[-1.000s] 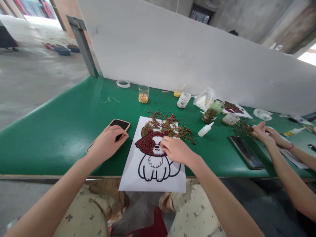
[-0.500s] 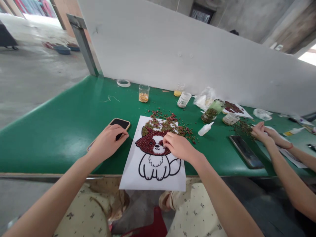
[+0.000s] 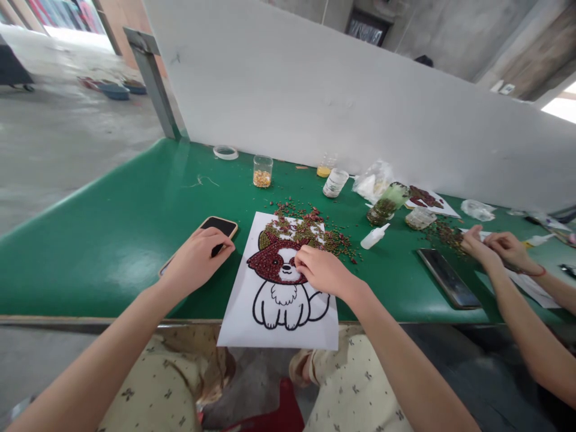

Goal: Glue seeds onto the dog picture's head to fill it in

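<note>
A white sheet (image 3: 238,312) with a black-outlined cartoon dog lies before me, its lower edge past the table edge. Dark red beans (image 3: 265,264) cover most of the dog's head, and green ones fill an ear. My right hand (image 3: 321,269) is over the right side of the face, thumb and fingers pinched together; anything between them is too small or hidden. Loose red and green beans (image 3: 310,231) lie across the sheet's top and the table beyond. Left of the sheet, my left hand (image 3: 200,255) rests over a phone (image 3: 227,227), fingers loosely closed with nothing visible in them.
On the green table (image 3: 112,240) stand a cup of corn kernels (image 3: 262,172), a white glue bottle (image 3: 374,236) and a tilted green-labelled jar (image 3: 387,203). Another phone (image 3: 447,279) lies to the right. Beyond it, a co-worker's hands (image 3: 495,246) are near scattered beans.
My right hand has shifted very slightly at the dog's face, still pinched. My left hand stays where it was. The co-worker's hands have moved a little.
</note>
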A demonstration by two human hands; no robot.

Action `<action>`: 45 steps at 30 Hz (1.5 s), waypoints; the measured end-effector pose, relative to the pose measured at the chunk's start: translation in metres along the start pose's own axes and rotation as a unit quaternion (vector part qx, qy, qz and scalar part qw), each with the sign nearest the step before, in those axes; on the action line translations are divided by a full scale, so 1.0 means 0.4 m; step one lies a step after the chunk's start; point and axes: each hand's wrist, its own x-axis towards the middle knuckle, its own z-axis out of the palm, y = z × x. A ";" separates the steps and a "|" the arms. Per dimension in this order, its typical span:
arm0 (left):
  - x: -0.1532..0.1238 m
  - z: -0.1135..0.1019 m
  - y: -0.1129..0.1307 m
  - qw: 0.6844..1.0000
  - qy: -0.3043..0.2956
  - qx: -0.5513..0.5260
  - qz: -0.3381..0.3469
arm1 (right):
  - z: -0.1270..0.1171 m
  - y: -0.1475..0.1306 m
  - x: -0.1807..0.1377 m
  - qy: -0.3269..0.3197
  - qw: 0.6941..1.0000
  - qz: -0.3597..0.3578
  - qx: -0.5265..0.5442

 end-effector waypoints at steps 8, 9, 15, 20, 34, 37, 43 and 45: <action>0.002 0.000 0.000 1.000 0.001 0.000 0.005 | 0.002 0.001 0.003 0.002 1.000 0.015 -0.014; 0.002 -0.001 0.001 1.000 0.000 -0.001 0.005 | 0.000 0.001 0.002 0.004 1.000 0.015 -0.014; 0.001 -0.002 0.004 1.000 -0.002 -0.001 0.000 | -0.022 0.002 -0.002 0.017 0.999 0.028 0.005; 0.002 -0.001 0.002 1.000 -0.001 0.000 0.003 | -0.014 0.000 -0.001 0.007 1.000 0.016 0.005; 0.000 -0.001 0.003 1.000 -0.002 0.000 0.005 | -0.018 0.010 -0.005 0.015 1.000 0.015 0.022; 0.001 -0.001 0.003 1.000 -0.002 0.001 0.004 | -0.015 0.009 -0.004 0.009 1.000 0.011 0.020; 0.002 -0.003 0.006 1.000 -0.003 0.001 0.000 | -0.010 0.000 -0.001 -0.012 1.000 0.000 0.012; 0.002 -0.003 0.007 1.000 -0.002 0.001 -0.001 | -0.011 -0.001 0.000 -0.017 1.000 0.000 0.012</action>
